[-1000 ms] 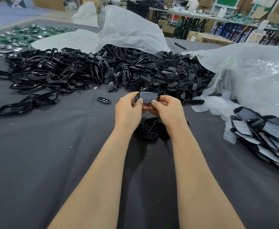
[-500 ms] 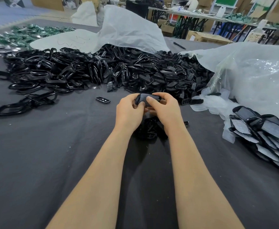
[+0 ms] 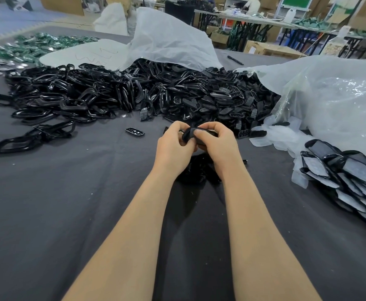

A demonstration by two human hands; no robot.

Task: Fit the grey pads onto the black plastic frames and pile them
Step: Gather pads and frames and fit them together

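The left hand (image 3: 173, 146) and right hand (image 3: 217, 144) both grip one black frame (image 3: 210, 134) just above the tabletop (image 3: 69, 203), thumbs pressing its grey pad (image 3: 188, 135). Fitting looks underway. Next the edges need seating, then stacking on the finished pile (image 3: 351, 177).

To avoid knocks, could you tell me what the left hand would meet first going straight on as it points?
Probably the heap of black plastic parts beyond the left hand, which grips a black frame; the gap is hard to judge.
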